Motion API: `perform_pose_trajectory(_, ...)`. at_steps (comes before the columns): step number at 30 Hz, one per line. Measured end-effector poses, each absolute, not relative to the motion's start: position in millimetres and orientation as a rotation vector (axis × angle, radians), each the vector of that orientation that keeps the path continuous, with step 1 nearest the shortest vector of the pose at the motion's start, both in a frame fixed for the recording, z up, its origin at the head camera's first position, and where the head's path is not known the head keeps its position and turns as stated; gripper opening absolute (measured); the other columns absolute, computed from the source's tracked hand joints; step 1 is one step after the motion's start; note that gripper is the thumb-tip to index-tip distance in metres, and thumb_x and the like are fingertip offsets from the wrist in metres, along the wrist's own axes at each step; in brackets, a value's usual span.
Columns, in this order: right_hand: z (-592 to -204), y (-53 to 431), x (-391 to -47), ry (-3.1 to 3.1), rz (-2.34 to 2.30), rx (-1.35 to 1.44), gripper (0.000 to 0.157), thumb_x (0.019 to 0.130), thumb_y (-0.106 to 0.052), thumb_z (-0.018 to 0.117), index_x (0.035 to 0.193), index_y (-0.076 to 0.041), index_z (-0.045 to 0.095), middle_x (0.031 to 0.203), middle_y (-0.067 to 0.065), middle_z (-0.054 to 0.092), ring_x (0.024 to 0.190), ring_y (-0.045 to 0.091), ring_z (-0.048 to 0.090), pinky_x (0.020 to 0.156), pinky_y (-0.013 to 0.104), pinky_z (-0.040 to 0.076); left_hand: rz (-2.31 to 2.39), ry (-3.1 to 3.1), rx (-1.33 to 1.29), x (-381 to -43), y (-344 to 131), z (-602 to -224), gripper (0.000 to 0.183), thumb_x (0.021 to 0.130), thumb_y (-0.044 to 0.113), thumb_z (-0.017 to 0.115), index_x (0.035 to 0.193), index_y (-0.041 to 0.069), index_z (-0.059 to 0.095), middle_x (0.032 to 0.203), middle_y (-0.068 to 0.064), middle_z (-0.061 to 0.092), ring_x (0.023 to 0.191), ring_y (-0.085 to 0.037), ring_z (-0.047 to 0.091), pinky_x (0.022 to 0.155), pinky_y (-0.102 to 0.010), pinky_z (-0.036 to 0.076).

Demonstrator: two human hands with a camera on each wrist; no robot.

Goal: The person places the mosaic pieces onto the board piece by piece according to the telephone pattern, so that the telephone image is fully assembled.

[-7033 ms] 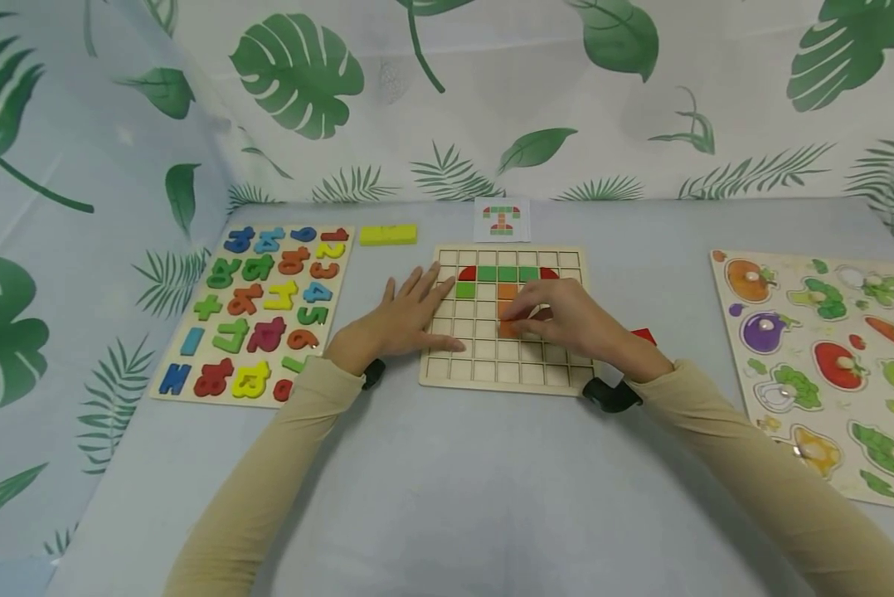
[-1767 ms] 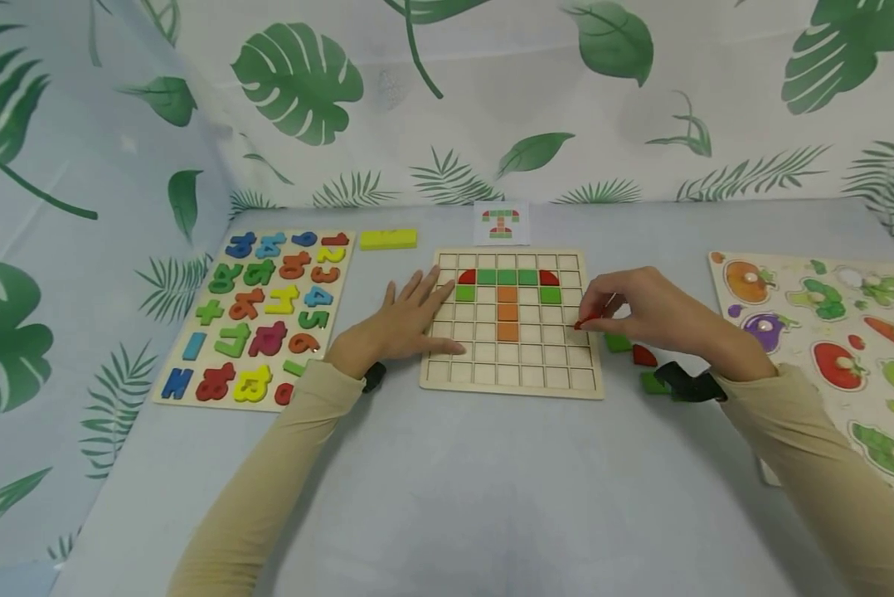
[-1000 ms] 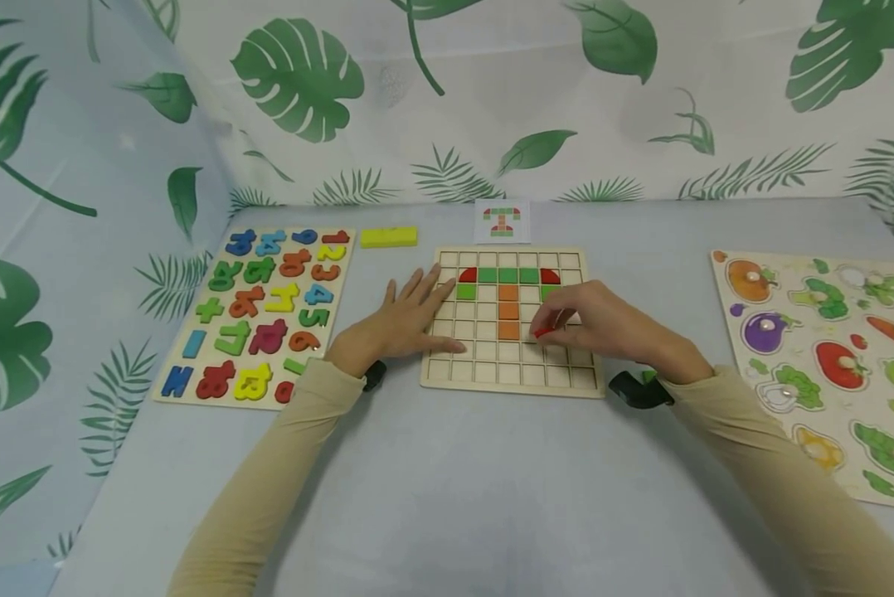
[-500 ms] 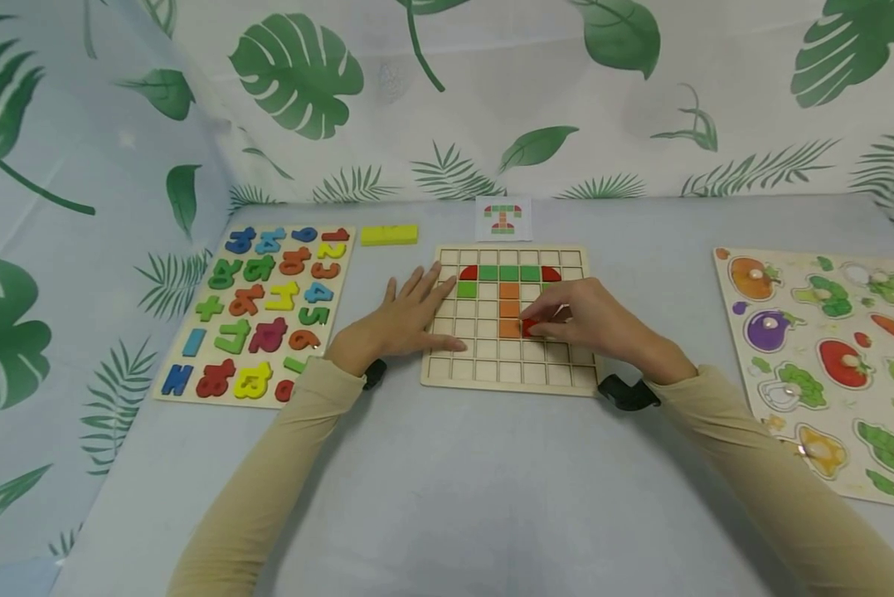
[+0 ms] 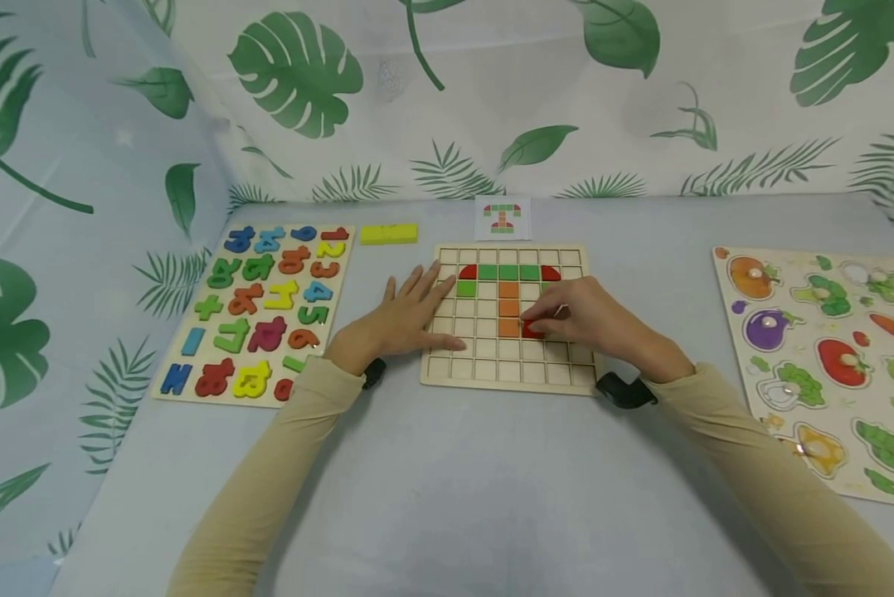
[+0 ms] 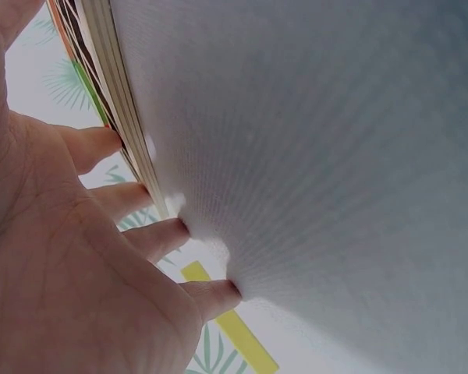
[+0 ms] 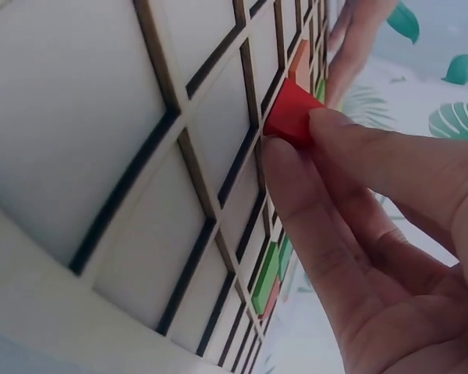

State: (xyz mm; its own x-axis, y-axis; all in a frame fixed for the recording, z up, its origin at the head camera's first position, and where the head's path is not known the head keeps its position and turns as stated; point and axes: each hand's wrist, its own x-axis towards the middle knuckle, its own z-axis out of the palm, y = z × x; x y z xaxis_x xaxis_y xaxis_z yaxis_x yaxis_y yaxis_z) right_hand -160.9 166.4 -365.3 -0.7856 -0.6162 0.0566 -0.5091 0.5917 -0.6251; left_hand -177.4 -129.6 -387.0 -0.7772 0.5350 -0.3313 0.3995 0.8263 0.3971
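Note:
My right hand [image 5: 577,319] pinches a red tile [image 7: 292,115] between thumb and fingers. In the head view, the red tile sits at a cell of the wooden grid board [image 5: 484,371], right beside the lowest orange tile [image 5: 509,328]. My left hand [image 5: 398,322] rests with spread, straight fingers on the board's left side; in the left wrist view its fingers [image 6: 210,296] reach along the board's edge. Above, a row of green tiles [image 5: 507,273] lies between a red rounded tile [image 5: 468,272] and another red rounded tile [image 5: 550,273]. A light green tile [image 5: 465,289] sits below the left one.
A pattern card [image 5: 502,218] stands behind the board, with a yellow block [image 5: 389,235] to its left. The number puzzle board [image 5: 193,294] lies at the left, and the vegetable puzzle board [image 5: 798,332] at the right. Leaf-print cloth hangs behind.
My right hand has carried the red tile from the board's right edge leftward to the cell beside the lowest orange tile, and lowered it there. My left hand has stayed in place.

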Motion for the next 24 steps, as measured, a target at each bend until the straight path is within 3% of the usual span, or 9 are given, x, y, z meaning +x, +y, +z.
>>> perform_pose_trajectory(14, -364.3, 154.1, -160.4, 2.708, -0.824, -1.004, 0.018, 0.085, 0.014, 0.077, 0.102, 0.008, 0.081, 0.092, 0.015, 0.076, 0.083, 0.026, 0.07, 0.072, 0.037, 0.06, 0.43, 2.574, 0.698, -177.1, -129.8, -386.2, 0.106, 0.098, 0.062, 0.064, 0.17, 0.015, 0.003, 0.175, -0.011, -0.015, 0.16, -0.035, -0.014, 0.123, -0.064, -0.01)
perform_pose_trajectory(24, -364.1, 149.0, -157.1, 2.744, -0.785, -0.949, 0.012, 0.086, 0.013, 0.077, 0.097, 0.008, 0.081, 0.093, 0.016, 0.074, 0.088, 0.03, 0.071, 0.075, 0.04, 0.06, 0.438, 2.564, 0.685, -177.3, -130.3, -385.4, 0.106, 0.097, 0.063, 0.064, 0.17, 0.016, 0.002, 0.174, -0.009, -0.017, 0.16, -0.034, -0.016, 0.123, -0.063, -0.012)
